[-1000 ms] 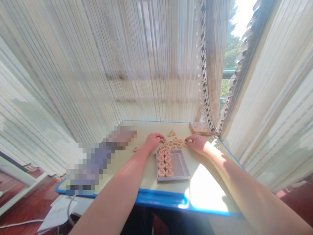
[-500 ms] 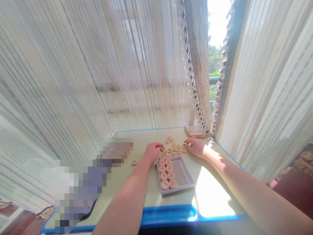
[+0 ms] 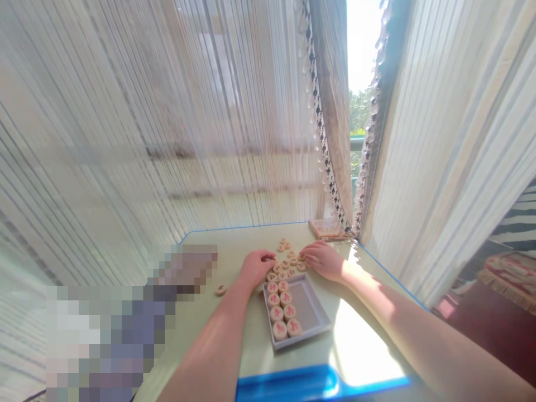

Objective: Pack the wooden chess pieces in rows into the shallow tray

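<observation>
Round wooden Chinese chess pieces [image 3: 286,263] lie in a loose cluster on the table between my two hands. At the cluster's left side is my left hand [image 3: 257,268], its fingers curved and a gap between thumb and forefinger. Opposite it, my right hand [image 3: 324,260] lies low with loosely bent fingers, the tips against a piece [image 3: 302,257] on the cluster's right edge. Just in front stands a shallow open box [image 3: 310,304], with red-marked pieces [image 3: 286,297] in two columns along its left side, characters facing up.
One piece [image 3: 220,290] lies alone to the left of my left arm. A flat packet [image 3: 329,228] sits at the table's [image 3: 209,335] far right corner. Striped curtains [image 3: 234,111] hang close behind the table. A pixelated area covers the left side.
My right hand has moved left and nearer, and the pieces at its fingertips have shifted inward, tightening the cluster. My left hand stays beside it. The view has turned slightly.
</observation>
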`<act>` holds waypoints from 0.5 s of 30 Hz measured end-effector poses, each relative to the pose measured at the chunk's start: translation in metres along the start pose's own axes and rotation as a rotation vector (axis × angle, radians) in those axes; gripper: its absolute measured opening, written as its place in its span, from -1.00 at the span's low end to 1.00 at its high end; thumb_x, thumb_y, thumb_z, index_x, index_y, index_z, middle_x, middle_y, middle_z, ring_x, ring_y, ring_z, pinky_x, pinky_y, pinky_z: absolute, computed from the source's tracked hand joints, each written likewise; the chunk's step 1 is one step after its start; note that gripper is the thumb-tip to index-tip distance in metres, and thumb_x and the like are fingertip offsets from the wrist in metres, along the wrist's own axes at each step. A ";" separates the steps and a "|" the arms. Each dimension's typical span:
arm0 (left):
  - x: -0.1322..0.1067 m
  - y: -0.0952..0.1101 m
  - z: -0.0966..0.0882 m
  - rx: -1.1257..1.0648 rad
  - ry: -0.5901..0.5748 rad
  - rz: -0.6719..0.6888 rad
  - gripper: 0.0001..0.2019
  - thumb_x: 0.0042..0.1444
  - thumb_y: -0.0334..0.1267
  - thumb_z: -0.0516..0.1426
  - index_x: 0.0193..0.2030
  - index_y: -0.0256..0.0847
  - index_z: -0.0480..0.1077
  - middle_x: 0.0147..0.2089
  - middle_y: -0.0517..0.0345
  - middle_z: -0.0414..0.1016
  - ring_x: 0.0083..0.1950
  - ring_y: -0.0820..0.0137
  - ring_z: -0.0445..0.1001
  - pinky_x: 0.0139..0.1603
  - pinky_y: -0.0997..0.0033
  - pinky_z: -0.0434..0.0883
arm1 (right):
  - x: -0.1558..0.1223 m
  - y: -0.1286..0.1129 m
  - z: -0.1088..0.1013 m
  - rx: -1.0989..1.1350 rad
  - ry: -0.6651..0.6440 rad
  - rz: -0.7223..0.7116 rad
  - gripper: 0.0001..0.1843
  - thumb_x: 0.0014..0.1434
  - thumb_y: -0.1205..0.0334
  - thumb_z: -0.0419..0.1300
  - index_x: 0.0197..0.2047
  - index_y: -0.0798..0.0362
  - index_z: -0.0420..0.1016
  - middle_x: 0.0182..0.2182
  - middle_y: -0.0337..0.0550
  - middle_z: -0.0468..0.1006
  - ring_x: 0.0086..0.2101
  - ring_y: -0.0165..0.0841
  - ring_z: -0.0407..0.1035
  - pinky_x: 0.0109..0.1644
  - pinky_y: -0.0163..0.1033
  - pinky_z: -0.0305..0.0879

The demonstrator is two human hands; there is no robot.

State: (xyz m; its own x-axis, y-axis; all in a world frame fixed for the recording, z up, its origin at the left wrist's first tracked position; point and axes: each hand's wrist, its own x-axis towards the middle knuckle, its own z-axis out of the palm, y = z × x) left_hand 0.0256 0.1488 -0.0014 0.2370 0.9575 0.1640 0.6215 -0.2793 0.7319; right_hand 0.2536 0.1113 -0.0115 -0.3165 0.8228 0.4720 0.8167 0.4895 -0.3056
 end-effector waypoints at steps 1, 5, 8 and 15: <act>0.000 -0.001 0.000 0.006 0.011 0.001 -0.77 -0.12 -0.35 0.17 -0.26 -0.28 0.51 -0.28 0.07 0.56 -0.23 0.34 0.49 -0.16 0.45 0.38 | 0.000 -0.001 -0.001 -0.009 -0.001 -0.005 -0.71 0.13 0.30 0.03 -0.16 0.02 0.53 -0.19 -0.13 0.55 -0.13 -0.28 0.29 -0.01 -0.15 0.19; 0.001 -0.003 0.001 0.013 0.043 0.029 -0.75 -0.13 -0.36 0.18 -0.24 -0.31 0.49 -0.27 0.04 0.55 -0.24 0.35 0.48 -0.16 0.44 0.38 | 0.000 -0.009 -0.003 -0.034 -0.007 -0.029 -0.71 0.13 0.31 0.03 -0.14 0.04 0.52 -0.19 -0.13 0.54 -0.13 -0.28 0.28 0.00 -0.16 0.18; 0.000 -0.004 0.000 0.018 0.096 0.033 -0.71 -0.14 -0.42 0.18 -0.19 -0.32 0.48 -0.26 0.02 0.55 -0.24 0.36 0.47 -0.14 0.43 0.38 | 0.000 -0.020 -0.003 -0.018 0.008 -0.040 -0.71 0.12 0.33 0.04 -0.12 0.03 0.51 -0.17 -0.13 0.53 -0.12 -0.28 0.27 0.02 -0.17 0.18; -0.007 0.003 -0.001 -0.232 0.169 0.001 -0.71 -0.14 -0.36 0.21 -0.20 -0.34 0.47 -0.24 0.00 0.54 -0.20 0.35 0.48 -0.09 0.40 0.38 | -0.002 -0.032 0.003 0.056 0.063 -0.078 -0.70 0.11 0.34 0.07 -0.10 0.02 0.49 -0.17 -0.11 0.51 -0.11 -0.27 0.27 0.02 -0.12 0.21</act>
State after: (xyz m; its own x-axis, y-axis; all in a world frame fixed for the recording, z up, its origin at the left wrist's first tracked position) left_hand 0.0253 0.1414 0.0003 0.0980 0.9610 0.2587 0.4291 -0.2753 0.8603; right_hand 0.2265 0.0950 -0.0052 -0.3457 0.7628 0.5465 0.7620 0.5681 -0.3109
